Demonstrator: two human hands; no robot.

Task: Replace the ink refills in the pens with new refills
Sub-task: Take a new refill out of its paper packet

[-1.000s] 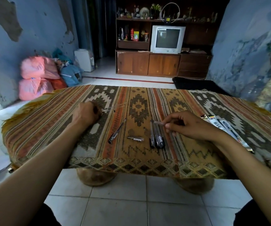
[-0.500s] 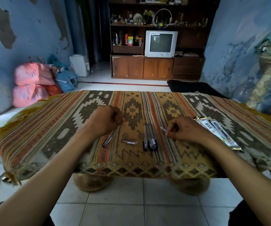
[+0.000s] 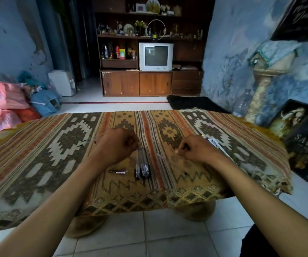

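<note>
Three dark pens lie side by side on the patterned tablecloth. A short pen piece lies just left of them. My left hand hovers with curled fingers beside the pens' far ends; what it holds, if anything, is hidden. My right hand pinches a thin clear refill that points left towards the pens. A pack of refills lies partly hidden behind my right hand. Another thin refill lies left of my left hand.
The low cloth-covered table ends at a near edge above white floor tiles. Framed pictures lean at the right, with a plastic bottle and a stone pillar behind. Pink and blue bags are piled at the left.
My left hand has moved right, from the table's left side to the pens' far ends. My right hand keeps the refill and has drawn slightly back. The loose pen barrel is now out of sight.
</note>
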